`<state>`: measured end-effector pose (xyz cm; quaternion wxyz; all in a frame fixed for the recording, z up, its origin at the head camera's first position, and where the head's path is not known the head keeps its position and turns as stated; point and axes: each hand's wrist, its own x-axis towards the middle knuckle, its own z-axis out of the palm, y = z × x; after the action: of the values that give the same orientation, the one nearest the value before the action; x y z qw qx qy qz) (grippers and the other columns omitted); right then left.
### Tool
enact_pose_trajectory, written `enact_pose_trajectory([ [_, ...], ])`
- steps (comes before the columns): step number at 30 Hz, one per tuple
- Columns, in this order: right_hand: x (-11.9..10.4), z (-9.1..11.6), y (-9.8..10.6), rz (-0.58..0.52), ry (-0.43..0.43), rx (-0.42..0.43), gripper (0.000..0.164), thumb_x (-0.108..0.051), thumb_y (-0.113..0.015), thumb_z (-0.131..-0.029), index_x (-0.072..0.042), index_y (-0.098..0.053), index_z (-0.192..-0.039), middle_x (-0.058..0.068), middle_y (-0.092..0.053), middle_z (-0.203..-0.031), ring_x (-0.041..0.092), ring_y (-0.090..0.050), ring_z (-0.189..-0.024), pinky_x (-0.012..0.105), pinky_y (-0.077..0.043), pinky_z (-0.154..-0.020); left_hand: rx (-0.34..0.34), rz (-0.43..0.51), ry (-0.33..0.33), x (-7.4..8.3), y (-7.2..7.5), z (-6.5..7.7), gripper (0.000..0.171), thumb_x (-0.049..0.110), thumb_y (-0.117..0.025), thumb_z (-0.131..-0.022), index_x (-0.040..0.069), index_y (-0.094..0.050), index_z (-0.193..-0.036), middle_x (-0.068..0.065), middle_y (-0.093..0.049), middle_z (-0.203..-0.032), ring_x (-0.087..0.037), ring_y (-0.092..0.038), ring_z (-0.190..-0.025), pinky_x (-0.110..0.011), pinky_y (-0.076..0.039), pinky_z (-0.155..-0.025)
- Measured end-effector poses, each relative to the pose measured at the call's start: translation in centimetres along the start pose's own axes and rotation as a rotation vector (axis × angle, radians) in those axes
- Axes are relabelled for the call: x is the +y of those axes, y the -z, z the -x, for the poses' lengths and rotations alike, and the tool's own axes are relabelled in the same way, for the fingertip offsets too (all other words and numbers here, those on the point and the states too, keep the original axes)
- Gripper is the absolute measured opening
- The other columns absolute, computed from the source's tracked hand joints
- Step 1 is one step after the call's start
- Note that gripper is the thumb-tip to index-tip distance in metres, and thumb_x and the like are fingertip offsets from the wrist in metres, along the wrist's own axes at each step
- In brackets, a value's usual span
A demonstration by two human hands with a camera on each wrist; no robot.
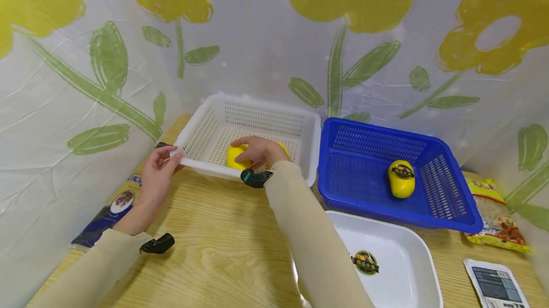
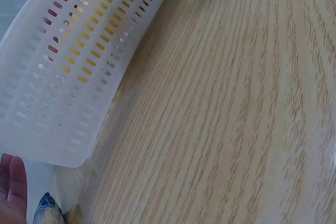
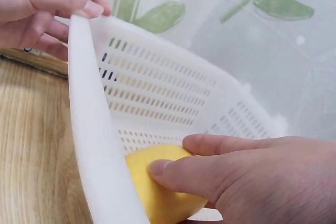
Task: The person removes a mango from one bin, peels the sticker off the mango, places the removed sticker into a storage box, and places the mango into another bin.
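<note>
My left hand pinches the near left corner of the white basket between thumb and fingers. Inside that basket, a smooth yellow mango lies near the front wall. My right hand reaches over the rim and grips this mango, thumb and index finger against its skin in the right wrist view. Behind the right hand, part of a second yellow fruit shows. Through the slots of the white basket, yellow and some red show in the left wrist view.
Right of the white basket stands a blue basket holding a yellow mango with a dark label. A white tray with a round label sits in front, partly under my right forearm. Packaged bags lie right; a blue bag lies left.
</note>
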<state>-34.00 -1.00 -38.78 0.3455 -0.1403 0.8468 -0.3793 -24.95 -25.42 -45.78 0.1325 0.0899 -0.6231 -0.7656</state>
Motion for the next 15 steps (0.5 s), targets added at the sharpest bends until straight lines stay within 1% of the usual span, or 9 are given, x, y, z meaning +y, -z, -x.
enact_pose_trajectory([
  [2,0.03,0.02,-0.02,0.003,-0.013,-0.008,0.054,-0.011,-0.06,-0.097,-0.023,-0.045,-0.147,0.009,-0.035,-0.151,0.023,-0.056,-0.099,0.039,-0.053,-0.092,0.001,-0.003,0.0,-0.25,0.09,-0.13,0.034,0.013,-0.066,-0.094,0.001,-0.055,-0.124,-0.003,-0.055,-0.107,-0.007,-0.064,-0.093,-0.022,-0.054,-0.083],
  [4,0.07,0.11,-0.07,-0.008,-0.023,-0.015,0.055,-0.009,-0.061,-0.097,-0.023,-0.045,-0.148,0.009,-0.035,-0.151,0.022,-0.055,-0.099,0.039,-0.052,-0.093,0.002,-0.009,0.003,-0.12,0.02,-0.03,0.034,0.013,-0.066,-0.094,0.001,-0.055,-0.124,-0.003,-0.055,-0.106,-0.007,-0.064,-0.093,-0.022,-0.054,-0.083],
  [8,0.11,0.26,-0.11,-0.011,-0.036,-0.055,0.061,-0.006,-0.061,-0.095,-0.026,-0.042,-0.149,0.007,-0.039,-0.143,0.022,-0.053,-0.1,0.035,-0.05,-0.094,-0.001,-0.008,0.001,0.04,0.01,0.02,0.034,0.011,-0.065,-0.094,0.0,-0.054,-0.124,-0.003,-0.055,-0.105,-0.007,-0.064,-0.092,-0.023,-0.054,-0.084],
  [12,0.16,0.22,-0.13,0.001,-0.023,-0.076,0.066,-0.003,-0.062,-0.093,-0.028,-0.04,-0.15,0.007,-0.043,-0.132,0.021,-0.052,-0.094,0.035,-0.05,-0.092,-0.005,-0.003,-0.008,-0.13,0.16,-0.14,0.035,0.012,-0.066,-0.094,-0.001,-0.054,-0.125,-0.003,-0.055,-0.105,-0.007,-0.064,-0.093,-0.023,-0.054,-0.083],
  [15,0.19,0.1,-0.13,0.006,-0.014,-0.066,0.066,-0.003,-0.063,-0.093,-0.027,-0.04,-0.15,0.007,-0.043,-0.13,0.02,-0.053,-0.088,0.037,-0.05,-0.09,-0.004,-0.013,-0.009,-0.39,0.28,-0.27,0.035,0.014,-0.066,-0.094,0.001,-0.054,-0.124,-0.003,-0.055,-0.106,-0.007,-0.064,-0.094,-0.022,-0.054,-0.083],
])
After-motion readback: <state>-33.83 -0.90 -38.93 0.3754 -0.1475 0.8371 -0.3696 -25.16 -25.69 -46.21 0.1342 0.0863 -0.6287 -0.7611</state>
